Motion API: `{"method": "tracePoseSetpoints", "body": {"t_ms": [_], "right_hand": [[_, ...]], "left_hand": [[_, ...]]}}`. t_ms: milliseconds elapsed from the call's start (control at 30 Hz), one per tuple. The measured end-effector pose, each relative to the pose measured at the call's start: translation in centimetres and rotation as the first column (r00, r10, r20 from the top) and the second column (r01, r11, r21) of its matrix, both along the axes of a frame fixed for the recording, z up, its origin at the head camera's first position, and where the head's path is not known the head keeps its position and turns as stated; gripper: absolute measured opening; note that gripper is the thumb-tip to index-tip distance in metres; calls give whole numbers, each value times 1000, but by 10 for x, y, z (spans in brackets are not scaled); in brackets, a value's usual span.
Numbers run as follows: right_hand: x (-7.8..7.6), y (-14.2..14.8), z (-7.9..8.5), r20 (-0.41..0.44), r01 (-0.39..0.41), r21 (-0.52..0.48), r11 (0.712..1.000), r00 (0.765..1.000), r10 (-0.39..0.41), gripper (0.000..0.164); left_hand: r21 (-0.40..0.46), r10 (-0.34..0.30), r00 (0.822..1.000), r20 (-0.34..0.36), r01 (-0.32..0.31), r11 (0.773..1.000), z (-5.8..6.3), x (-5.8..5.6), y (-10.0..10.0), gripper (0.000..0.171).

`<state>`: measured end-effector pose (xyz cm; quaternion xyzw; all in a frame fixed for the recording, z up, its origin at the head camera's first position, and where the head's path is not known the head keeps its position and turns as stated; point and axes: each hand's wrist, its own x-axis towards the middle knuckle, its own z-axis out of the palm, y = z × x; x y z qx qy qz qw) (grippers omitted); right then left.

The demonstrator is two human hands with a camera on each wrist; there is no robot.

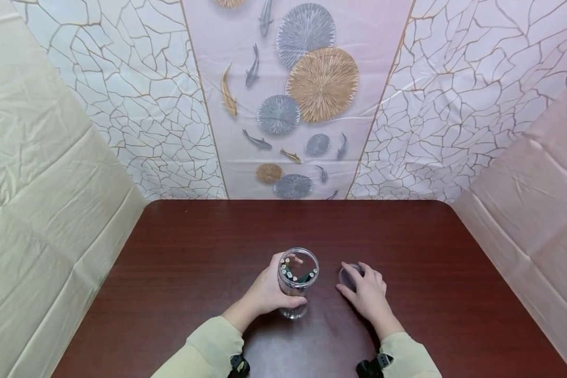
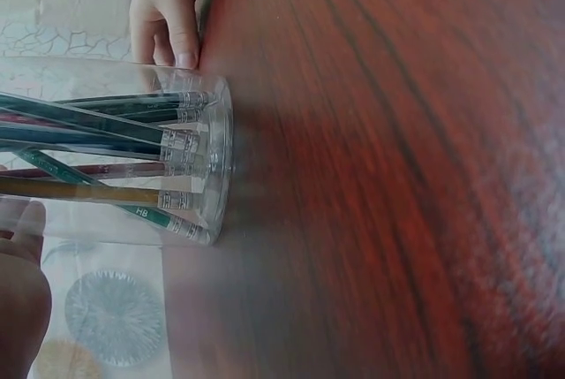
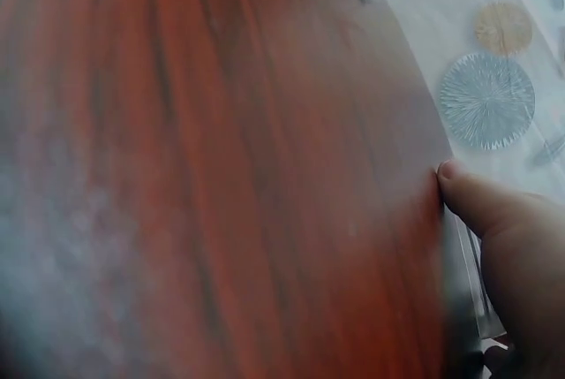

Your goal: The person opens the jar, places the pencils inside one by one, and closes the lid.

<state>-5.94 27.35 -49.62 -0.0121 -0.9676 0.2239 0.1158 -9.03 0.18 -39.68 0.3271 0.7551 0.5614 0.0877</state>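
A tall clear jar stands upright near the middle of the table. My left hand grips its side, thumb toward me and fingers round the far side. Several pencils lean inside with their ends below the open rim; the left wrist view shows green, blue, red and yellow barrels. To the right, my right hand holds a round clear lid at the tabletop, its thumb on the near edge and fingers over the far edge. The palm hides part of the lid.
The dark red wooden table has rounded far corners. Behind it hangs a patterned cloth with fish and round motifs. Pale cloth panels slope along both sides. Black wrist straps sit at both sleeves.
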Motion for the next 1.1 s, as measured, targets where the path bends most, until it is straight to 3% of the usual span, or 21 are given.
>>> {"method": "tracePoseSetpoints", "body": {"t_ms": [300, 600, 833, 1100], "right_hand": [[0, 1, 2, 3, 11, -14, 1000, 1000, -11, 61], [-1, 0, 6, -37, 37, -33, 999, 999, -39, 77], [-3, -6, 18, -91, 26, -51, 998, 995, -30, 80], [-6, -19, 53, -99, -9, -132, 991, 995, -4, 73]], "left_hand": [[-23, 11, 1000, 19, -10, 1000, 2, 1, -1, 82], [-33, 5, 1000, 19, -5, 999, 2, 0, -1, 82], [-37, 14, 1000, 26, -13, 999, -29, -12, 3, 89], [-1, 3, 1000, 1, -3, 1000, -35, -14, 2, 89]]}}
